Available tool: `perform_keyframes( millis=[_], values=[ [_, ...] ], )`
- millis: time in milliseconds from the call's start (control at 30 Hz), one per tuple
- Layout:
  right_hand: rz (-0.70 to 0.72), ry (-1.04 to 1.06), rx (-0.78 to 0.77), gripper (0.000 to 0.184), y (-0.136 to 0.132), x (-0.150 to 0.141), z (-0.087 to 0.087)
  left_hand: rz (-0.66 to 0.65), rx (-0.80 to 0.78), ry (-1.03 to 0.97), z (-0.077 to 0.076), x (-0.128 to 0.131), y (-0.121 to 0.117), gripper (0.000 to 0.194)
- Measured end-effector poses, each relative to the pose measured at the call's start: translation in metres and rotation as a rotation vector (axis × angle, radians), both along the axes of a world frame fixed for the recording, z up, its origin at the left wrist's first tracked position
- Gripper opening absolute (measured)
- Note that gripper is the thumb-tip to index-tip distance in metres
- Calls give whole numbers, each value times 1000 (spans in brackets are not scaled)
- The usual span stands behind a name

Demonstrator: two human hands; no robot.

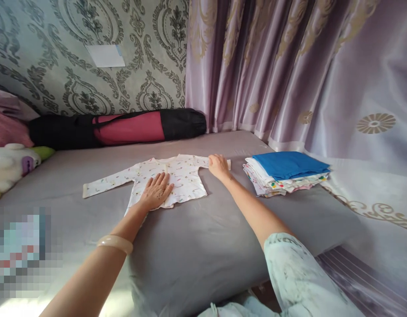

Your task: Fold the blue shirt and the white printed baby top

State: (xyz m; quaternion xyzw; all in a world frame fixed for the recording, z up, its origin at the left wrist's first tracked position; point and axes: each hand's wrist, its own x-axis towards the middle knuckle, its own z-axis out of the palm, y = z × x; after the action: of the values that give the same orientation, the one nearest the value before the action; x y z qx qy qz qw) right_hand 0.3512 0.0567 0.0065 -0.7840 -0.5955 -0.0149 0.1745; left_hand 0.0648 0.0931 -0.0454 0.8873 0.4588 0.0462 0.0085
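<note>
A small white long-sleeved printed shirt (180,174) lies spread flat on the grey bed sheet (196,246). My left hand (156,190) rests flat on the shirt's lower left part, fingers stretched out. My right hand (218,166) is on the shirt's right sleeve near its cuff, fingers curled on the fabric. The left sleeve lies stretched out to the left.
A stack of folded clothes (284,176) with a blue piece on top sits to the right. A black and red long bag (117,127) lies against the wall. A plush toy (12,165) is at the left. Purple curtains (305,70) hang at right.
</note>
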Motion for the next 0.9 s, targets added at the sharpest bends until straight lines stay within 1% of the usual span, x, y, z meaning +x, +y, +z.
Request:
perform_keyframes(
  millis=[67, 100, 167, 267, 367, 433, 600, 700, 800, 900],
  values=[
    [-150, -22, -46, 37, -2, 27, 0, 6, 2, 1, 1, 0, -1, 64],
    [-202, -31, -61, 36, -3, 38, -1, 6, -4, 4, 2, 0, -1, 65],
    [-271, -43, -83, 36, -4, 57, -3, 1, -23, 9, 3, 0, -1, 67],
    [-322, -32, -147, 37, -4, 72, -5, 0, -42, 17, 5, 1, -2, 69],
    [-336, -16, -236, 37, -1, 77, -6, 10, -42, 29, 5, 1, -2, 68],
    [-340, -16, -262, 37, 1, 77, -7, 18, -41, 40, 6, 1, -3, 67],
    [-367, -6, -256, 39, 5, 78, -9, 19, -46, 51, 8, 2, -3, 67],
    [-374, 5, -257, 40, 7, 78, -7, 11, -27, 39, 7, 2, -3, 67],
    [-381, 69, -209, 41, 8, 76, -2, 1, 5, 11, 3, 2, -2, 67],
    [-402, 223, -102, 38, 13, 71, 7, 1, 13, -4, 2, 1, -1, 66]
  ],
)
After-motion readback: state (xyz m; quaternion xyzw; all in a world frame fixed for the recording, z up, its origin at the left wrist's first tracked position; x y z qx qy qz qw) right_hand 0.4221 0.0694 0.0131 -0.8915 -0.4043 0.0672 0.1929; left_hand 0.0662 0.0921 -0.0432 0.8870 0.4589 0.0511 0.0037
